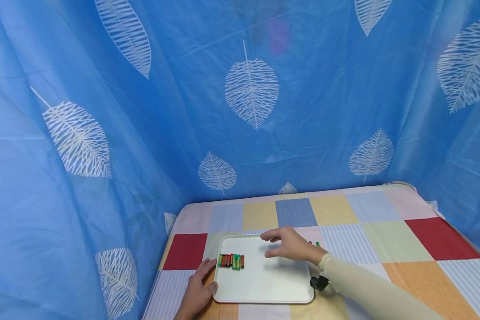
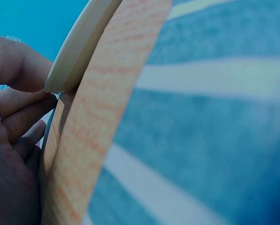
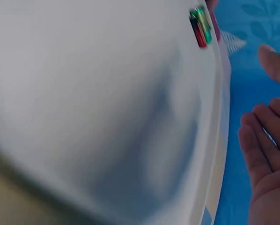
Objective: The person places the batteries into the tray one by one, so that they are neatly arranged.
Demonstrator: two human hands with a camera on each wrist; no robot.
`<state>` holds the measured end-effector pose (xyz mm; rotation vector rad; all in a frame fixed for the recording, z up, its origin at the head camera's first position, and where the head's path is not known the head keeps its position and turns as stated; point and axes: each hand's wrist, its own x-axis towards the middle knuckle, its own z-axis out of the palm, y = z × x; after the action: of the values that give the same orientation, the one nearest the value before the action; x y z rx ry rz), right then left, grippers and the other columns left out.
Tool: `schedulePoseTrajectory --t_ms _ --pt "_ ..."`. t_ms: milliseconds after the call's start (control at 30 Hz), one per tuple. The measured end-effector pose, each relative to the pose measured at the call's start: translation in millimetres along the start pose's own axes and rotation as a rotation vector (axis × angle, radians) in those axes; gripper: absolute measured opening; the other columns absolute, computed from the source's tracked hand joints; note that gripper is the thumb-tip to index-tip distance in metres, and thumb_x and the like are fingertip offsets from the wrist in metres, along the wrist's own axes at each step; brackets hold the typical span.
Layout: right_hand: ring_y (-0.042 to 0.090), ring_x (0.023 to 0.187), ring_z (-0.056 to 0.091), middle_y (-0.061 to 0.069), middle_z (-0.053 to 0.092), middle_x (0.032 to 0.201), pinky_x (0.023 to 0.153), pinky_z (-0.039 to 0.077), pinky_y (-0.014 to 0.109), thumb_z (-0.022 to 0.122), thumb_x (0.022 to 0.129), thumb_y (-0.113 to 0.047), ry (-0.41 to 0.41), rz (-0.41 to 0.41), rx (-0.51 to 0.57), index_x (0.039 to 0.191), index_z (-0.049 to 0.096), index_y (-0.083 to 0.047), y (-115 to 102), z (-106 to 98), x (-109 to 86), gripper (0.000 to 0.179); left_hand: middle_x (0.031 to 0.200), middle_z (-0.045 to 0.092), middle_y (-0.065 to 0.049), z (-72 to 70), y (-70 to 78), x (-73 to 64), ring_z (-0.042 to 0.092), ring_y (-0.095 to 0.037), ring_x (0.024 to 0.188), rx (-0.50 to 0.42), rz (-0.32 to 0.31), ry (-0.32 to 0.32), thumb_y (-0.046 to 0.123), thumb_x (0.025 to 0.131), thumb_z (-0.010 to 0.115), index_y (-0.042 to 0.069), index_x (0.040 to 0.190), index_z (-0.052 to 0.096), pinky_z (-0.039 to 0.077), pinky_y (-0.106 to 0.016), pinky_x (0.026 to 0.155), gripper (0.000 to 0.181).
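Observation:
A row of red and green batteries lies on the left part of a white tray. The left hand rests at the tray's left edge, its thumb touching the rim and its fingers extended beside it. Above the tray's right half is the right hand, thumb and fingers apart with nothing between them. In the right wrist view that hand shows its palm, while a red battery and a green one appear near the tray's far edge.
Beyond the right wrist, more small batteries show on the patchwork tablecloth, partly hidden by the arm. A black object sits by the tray's right front corner, under the right forearm. Blue leaf-patterned curtains enclose the table.

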<state>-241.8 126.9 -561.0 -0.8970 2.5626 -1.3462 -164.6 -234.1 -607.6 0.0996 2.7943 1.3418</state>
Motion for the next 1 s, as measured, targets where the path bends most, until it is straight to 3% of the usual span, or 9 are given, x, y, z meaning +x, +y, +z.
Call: schedulePoseTrajectory --t_ms 233,600,1000 --pt "0.036 0.123 0.075 0.010 0.077 0.138 0.107 0.061 0.041 0.090 0.091 -0.029 0.039 0.035 0.034 0.141 0.073 -0.004 12.3 -27.1 -18.3 0.058 0.162 0.055 -0.025 1.0 -1.0 0.4 0.039 -0.051 0.159 0.012 -0.018 -0.001 0.000 0.085 0.073 0.007 0.151 0.064 0.028 -0.079 0.125 0.067" --pt "0.040 0.126 0.073 0.016 0.074 0.140 0.106 0.061 0.054 0.089 0.092 -0.021 0.087 0.079 0.058 0.143 0.070 -0.001 34.8 -66.6 -55.5 0.058 0.162 0.056 -0.024 0.0 0.5 0.8 0.038 -0.050 0.159 0.017 -0.001 -0.005 0.000 0.085 0.074 0.007 0.151 0.065 0.029 -0.079 0.125 0.067" --pt "0.038 0.124 0.074 0.015 0.075 0.140 0.104 0.062 0.050 0.091 0.090 -0.025 0.112 0.135 -0.018 0.145 0.069 -0.002 57.8 -89.3 -88.3 0.063 0.162 0.056 -0.024 0.2 0.4 0.3 0.039 -0.051 0.159 0.013 -0.010 -0.005 0.000 0.085 0.074 0.009 0.151 0.065 0.028 -0.079 0.125 0.068"
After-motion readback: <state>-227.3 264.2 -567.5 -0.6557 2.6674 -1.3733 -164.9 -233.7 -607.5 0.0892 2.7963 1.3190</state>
